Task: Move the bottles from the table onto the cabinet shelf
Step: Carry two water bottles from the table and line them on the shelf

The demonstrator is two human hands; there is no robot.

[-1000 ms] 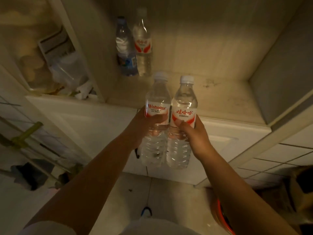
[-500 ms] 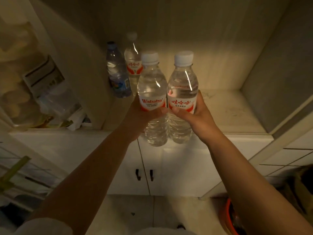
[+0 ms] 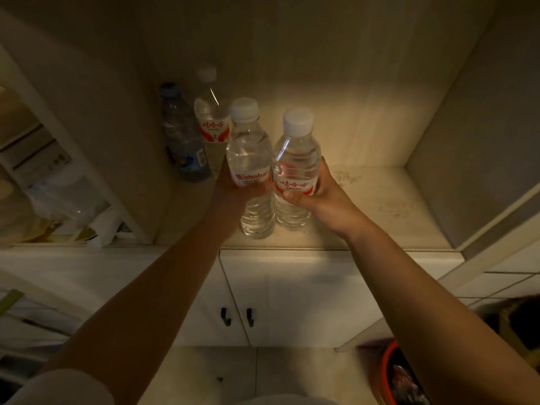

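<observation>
Clutter beside the cupboard, a bin on the floor.
Two black door handles sit side by side; an orange bin stands low right; plastic wrappers fill the left compartment.

Side by side over shelf front — two held bottles; at 11 o'clock behind, two standing bottles.

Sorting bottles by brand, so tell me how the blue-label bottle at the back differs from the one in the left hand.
The blue-label bottle has a blue cap; the left-hand bottle a white cap and red label. The first stands free on the shelf; the left hand grips the second. Both are clear.
</observation>
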